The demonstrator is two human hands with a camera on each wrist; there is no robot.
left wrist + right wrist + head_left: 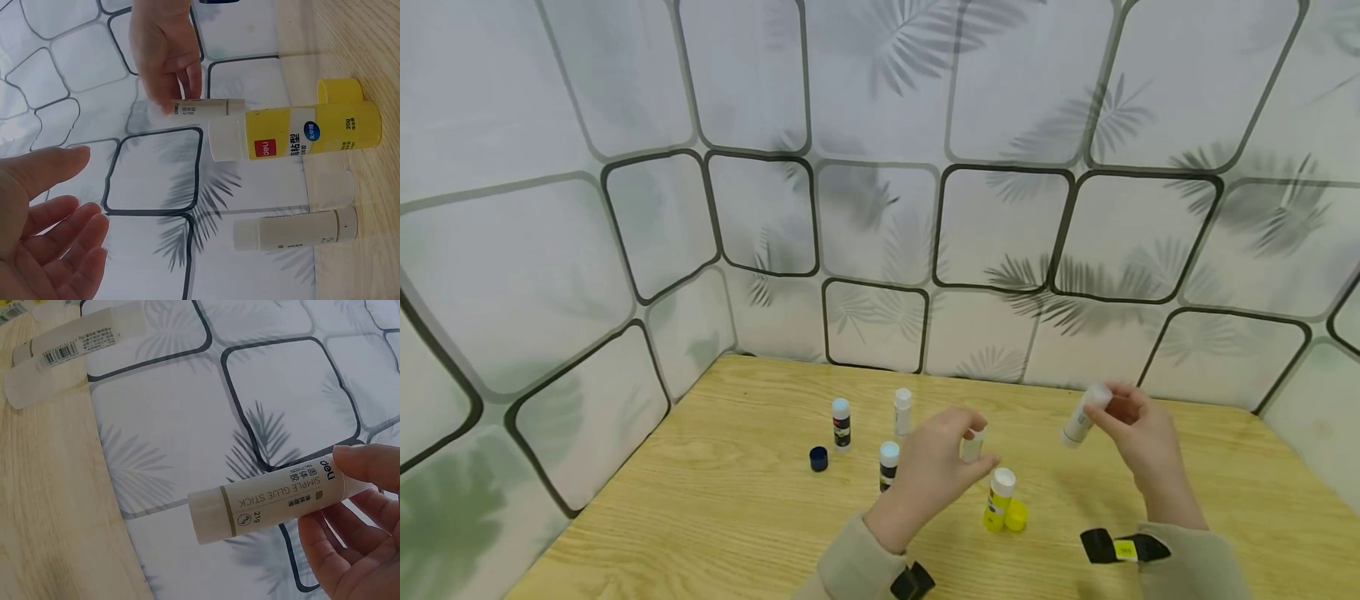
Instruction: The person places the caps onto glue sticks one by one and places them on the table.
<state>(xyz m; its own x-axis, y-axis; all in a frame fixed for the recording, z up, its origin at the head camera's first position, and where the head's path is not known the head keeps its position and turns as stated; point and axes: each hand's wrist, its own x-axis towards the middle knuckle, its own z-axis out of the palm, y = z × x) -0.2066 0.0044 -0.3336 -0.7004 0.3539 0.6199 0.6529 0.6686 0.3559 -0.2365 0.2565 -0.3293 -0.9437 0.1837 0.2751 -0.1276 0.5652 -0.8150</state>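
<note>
My right hand [1152, 446] pinches a white glue stick [269, 503] near its top end and holds it tilted above the table. Fingers cover that end, so whether a cap sits on it is hard to tell. Over the middle of the table hovers my left hand [53, 225], fingers and thumb apart, holding nothing. Just beyond it another white glue stick [300, 228] stands upright, a translucent cap [333, 189] beside it. Close to the left hand stands a yellow glue stick [997, 500] with a white top, next to its yellow cap [1017, 515].
Left of my left hand stand two dark blue glue sticks [842, 427] with pale tops, one partly hidden by the hand. A dark blue cap [818, 458] lies near them. Farther back is a white glue stick [902, 414]. Patterned curtain [880, 225] borders the wooden table [715, 492].
</note>
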